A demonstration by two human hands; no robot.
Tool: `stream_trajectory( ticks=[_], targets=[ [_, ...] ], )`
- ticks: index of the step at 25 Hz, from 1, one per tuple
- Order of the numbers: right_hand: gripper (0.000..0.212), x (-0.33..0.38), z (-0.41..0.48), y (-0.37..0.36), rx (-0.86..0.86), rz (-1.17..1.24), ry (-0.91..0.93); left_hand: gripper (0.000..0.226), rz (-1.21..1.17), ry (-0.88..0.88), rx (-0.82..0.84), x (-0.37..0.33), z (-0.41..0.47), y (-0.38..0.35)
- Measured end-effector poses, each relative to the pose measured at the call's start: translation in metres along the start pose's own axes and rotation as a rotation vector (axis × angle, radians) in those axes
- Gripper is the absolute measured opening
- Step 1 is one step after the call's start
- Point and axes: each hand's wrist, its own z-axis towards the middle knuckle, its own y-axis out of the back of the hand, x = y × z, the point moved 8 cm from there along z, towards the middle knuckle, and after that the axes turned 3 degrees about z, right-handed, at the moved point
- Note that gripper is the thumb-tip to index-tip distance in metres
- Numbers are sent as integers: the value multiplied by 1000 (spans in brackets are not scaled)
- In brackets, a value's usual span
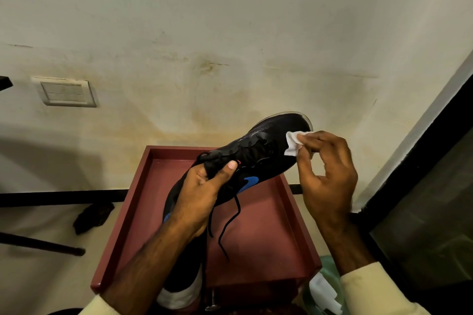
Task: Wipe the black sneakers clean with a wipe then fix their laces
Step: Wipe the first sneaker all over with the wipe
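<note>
My left hand (202, 192) grips a black sneaker (268, 151) with a blue logo at its tongue and collar, holding it up with the toe pointing up and to the right. Its black laces (231, 222) hang loose below. My right hand (327, 176) pinches a small white wipe (294, 143) against the sneaker's side near the toe. A second black sneaker (184, 286) with a white heel lies in the red tray (281, 233) under my left forearm, mostly hidden.
The red tray sits on top of a red stand against a stained cream wall. A pack with white wipes (323, 291) lies at the lower right. A dark cloth (93, 216) lies on the floor at left, near a dark rod (41, 244).
</note>
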Motion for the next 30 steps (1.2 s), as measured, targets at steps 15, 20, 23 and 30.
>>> stream_trajectory(
  ticks=[15, 20, 23, 30],
  targets=[
    [20, 27, 2, -20, 62, 197, -200, 26, 807, -549, -83, -33, -10, -6],
    [17, 48, -2, -36, 252, 157, -27, 32, 896, -560, -59, -35, -14, -4],
    [21, 21, 9, -19, 124, 97, -217, 27, 912, -554, -48, -35, -15, -5],
    [24, 31, 6, -32, 226, 81, -101, 28, 925, -563, -33, -35, -14, -6]
  ],
)
